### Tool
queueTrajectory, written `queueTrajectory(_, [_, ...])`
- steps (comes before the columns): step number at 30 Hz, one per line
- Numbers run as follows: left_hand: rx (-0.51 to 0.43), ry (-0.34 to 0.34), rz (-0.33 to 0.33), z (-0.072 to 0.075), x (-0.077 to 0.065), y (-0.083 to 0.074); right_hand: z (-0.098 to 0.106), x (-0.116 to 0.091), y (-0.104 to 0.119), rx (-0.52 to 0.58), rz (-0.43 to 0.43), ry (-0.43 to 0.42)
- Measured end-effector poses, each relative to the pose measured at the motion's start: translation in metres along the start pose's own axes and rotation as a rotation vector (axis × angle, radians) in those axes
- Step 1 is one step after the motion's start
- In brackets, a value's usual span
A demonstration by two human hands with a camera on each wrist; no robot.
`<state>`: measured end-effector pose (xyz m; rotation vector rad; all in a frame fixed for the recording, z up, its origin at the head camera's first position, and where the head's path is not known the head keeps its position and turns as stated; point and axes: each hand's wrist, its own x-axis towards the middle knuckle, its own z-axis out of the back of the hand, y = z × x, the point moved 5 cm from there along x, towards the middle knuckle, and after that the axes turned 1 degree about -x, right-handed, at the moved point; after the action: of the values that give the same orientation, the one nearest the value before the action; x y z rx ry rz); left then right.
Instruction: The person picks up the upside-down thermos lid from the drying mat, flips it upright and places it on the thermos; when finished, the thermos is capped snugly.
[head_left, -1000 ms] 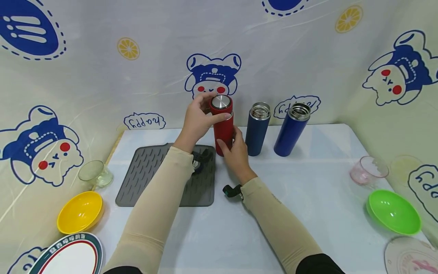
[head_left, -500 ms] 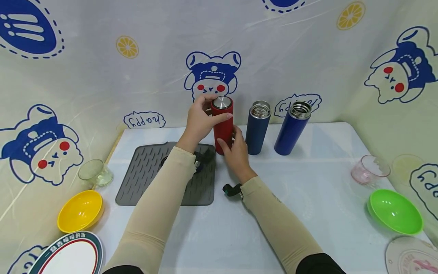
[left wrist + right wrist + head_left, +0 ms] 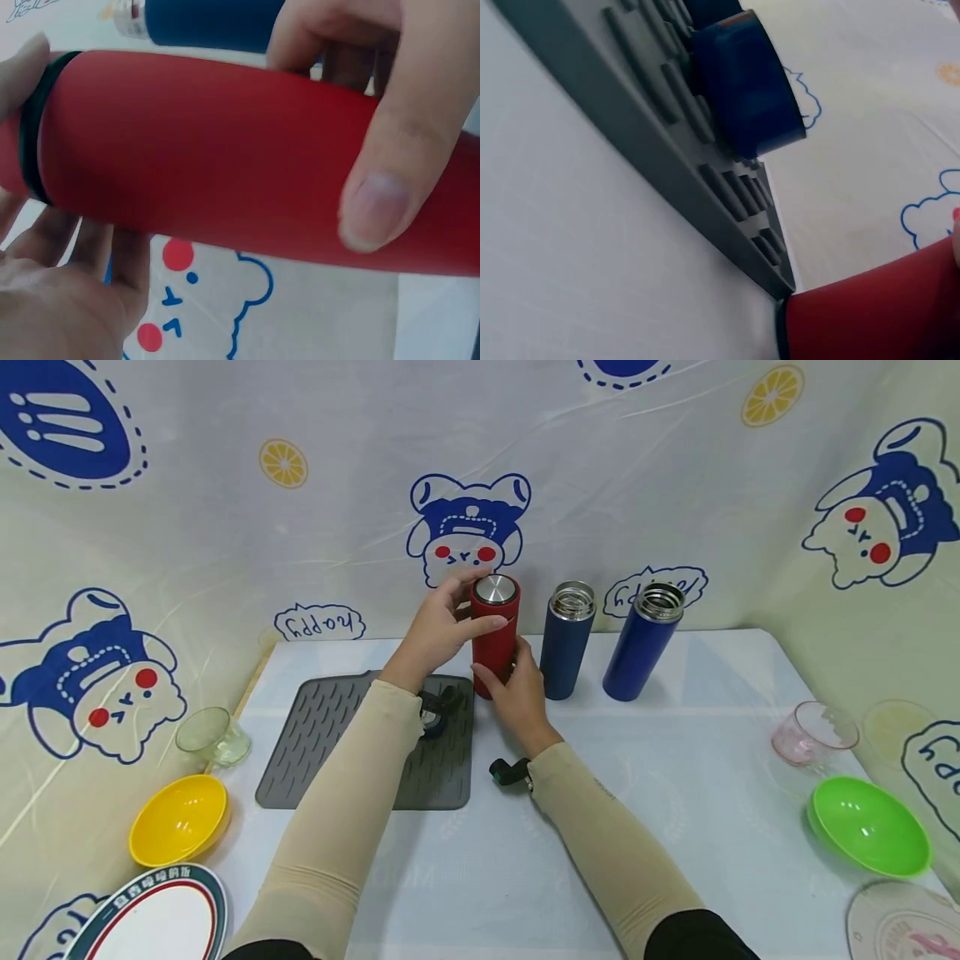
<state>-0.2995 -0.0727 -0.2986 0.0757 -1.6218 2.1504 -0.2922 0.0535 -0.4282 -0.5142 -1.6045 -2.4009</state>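
Pale printed cloth (image 3: 637,485) backs and flanks a white table (image 3: 487,877), and work is confined to its far edge. Item under handling: a red flask (image 3: 493,652), near upright, held between both hands just beside a grey mat (image 3: 322,735). The left hand (image 3: 438,627) grips the upper part, thumb across the front below the steel-topped lid (image 3: 497,589), fingers wrapped round the far side. The right hand (image 3: 521,697) clasps the lower part between thumb and curled fingers. This high-and-low hold probably serves to steady the body while its top is controlled. The base appears to meet the table at the mat's corner, below the right fingers. Right of those fingers, near but apart, stand a slate-blue flask (image 3: 566,643) and a bright-blue flask (image 3: 641,647), both uncapped, presumably kept within easy reach. On the mat, beneath the left forearm, the right wrist view records a blue cap-like piece (image 3: 750,82), likely parked there clear of the hands. Well outward of the left fingers sit a greenish glass (image 3: 213,739) and a yellow bowl (image 3: 180,822); well outward of the right, a pink glass (image 3: 813,735) and a green bowl (image 3: 870,827), apparently set aside to leave working room.
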Motion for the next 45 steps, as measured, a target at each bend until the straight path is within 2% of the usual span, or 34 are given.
queueTrajectory(3, [0.009,-0.009,0.002,0.004,0.004,0.004,0.0,0.001,-0.001,-0.012,0.008,0.019])
queueTrajectory(7, [0.068,-0.102,-0.013,0.005,0.015,0.013,0.0,0.003,-0.003,-0.023,0.013,0.033])
queueTrajectory(11, [0.139,-0.18,-0.051,0.002,0.02,0.012,0.002,0.004,-0.004,-0.019,0.01,0.028])
queueTrajectory(13, [0.132,-0.18,-0.068,0.002,0.02,0.01,0.002,0.004,-0.004,-0.011,-0.002,0.029])
queueTrajectory(16, [0.102,-0.135,-0.092,0.0,0.019,0.009,0.002,0.004,-0.005,-0.01,-0.015,0.027])
queueTrajectory(19, [0.131,-0.111,-0.105,-0.003,0.019,0.01,0.002,0.005,-0.006,-0.016,-0.016,0.022])
queueTrajectory(24, [0.222,-0.19,-0.119,-0.006,0.021,0.008,0.002,0.005,-0.007,-0.019,-0.005,0.023])
queueTrajectory(26, [0.215,-0.189,-0.14,-0.006,0.021,0.007,0.002,0.004,-0.008,-0.015,-0.012,0.029])
queueTrajectory(30, [0.222,-0.143,-0.17,-0.008,0.021,0.006,0.002,0.003,-0.008,-0.008,-0.01,0.03])
queueTrajectory(33, [0.257,-0.172,-0.155,-0.009,0.022,0.008,0.002,0.003,-0.008,-0.007,0.01,0.022])
queueTrajectory(36, [0.239,-0.215,-0.146,-0.009,0.021,0.009,0.001,0.003,-0.009,0.003,0.016,0.027])
queueTrajectory(41, [0.193,-0.194,-0.171,-0.009,0.021,0.008,-0.001,0.003,-0.01,0.006,0.012,0.037])
queueTrajectory(45, [0.203,-0.244,-0.166,-0.009,0.022,0.007,0.0,0.003,-0.009,-0.01,0.011,0.029])
